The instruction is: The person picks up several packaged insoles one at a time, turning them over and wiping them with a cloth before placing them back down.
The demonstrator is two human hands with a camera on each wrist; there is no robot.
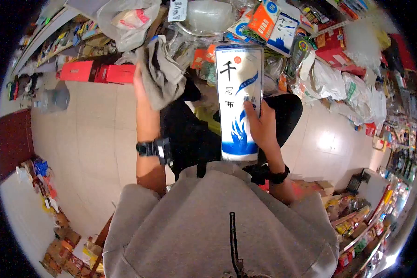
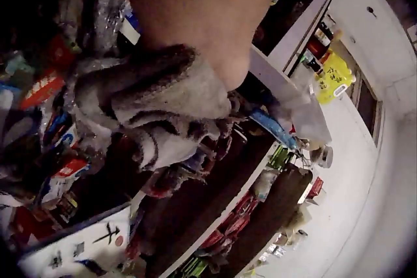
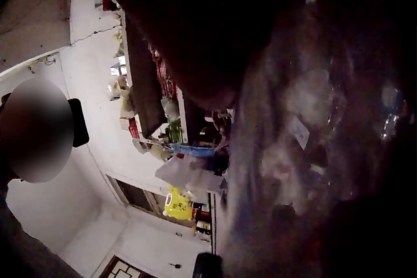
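Note:
My left hand (image 1: 141, 85) grips a grey cloth (image 1: 163, 74), which hangs in loose folds and hides most of the fingers in the head view. From the left wrist view, the bunched cloth (image 2: 172, 99) droops below the hand (image 2: 195, 27). In front of my lap stands a tall white-and-blue plastic package (image 1: 236, 99) with large dark characters. My right hand (image 1: 264, 125) holds it by its right side, thumb on the front and the other fingers hidden behind. The right wrist view is dark and blurred around that hand.
Beyond my knees lies a heap of packets, with an orange packet (image 1: 264, 21) and a similar blue-and-white package (image 1: 283, 34). A red box (image 1: 97, 72) is at the left. White plastic bags (image 1: 329, 81) lie at the right, and loaded shelves (image 1: 356, 231) line the room.

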